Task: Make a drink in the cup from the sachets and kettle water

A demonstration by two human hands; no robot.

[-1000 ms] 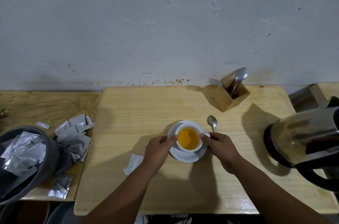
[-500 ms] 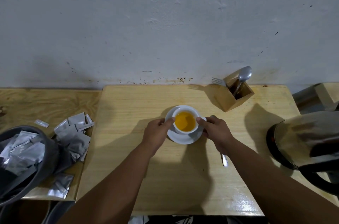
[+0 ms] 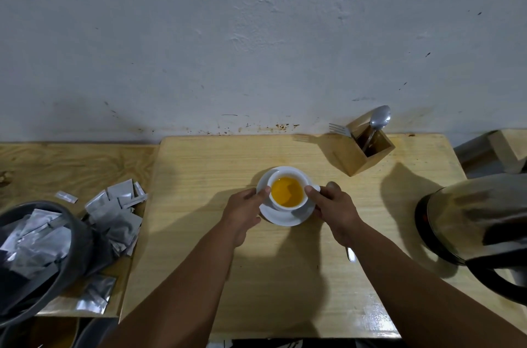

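A white cup [image 3: 287,191] full of orange drink stands on a white saucer [image 3: 285,218] in the middle of the light wooden table [image 3: 199,233]. My left hand [image 3: 243,212] grips the saucer's left rim, thumb against the cup. My right hand [image 3: 335,209] holds the saucer's right side, thumb touching the cup. A teaspoon [image 3: 350,255] lies on the table, mostly hidden under my right forearm. Silver sachets [image 3: 117,205] lie heaped at the left. The steel kettle [image 3: 479,222] stands at the right edge.
A dark bin [image 3: 42,259] holding opened sachets sits at the lower left. A wooden cutlery box [image 3: 368,148] with a spoon and fork stands behind the cup near the wall. A lower wooden surface [image 3: 57,165] lies to the left.
Both hands have pushed the cup and saucer away from me toward the wall. The teaspoon stayed behind and now lies under my right forearm.
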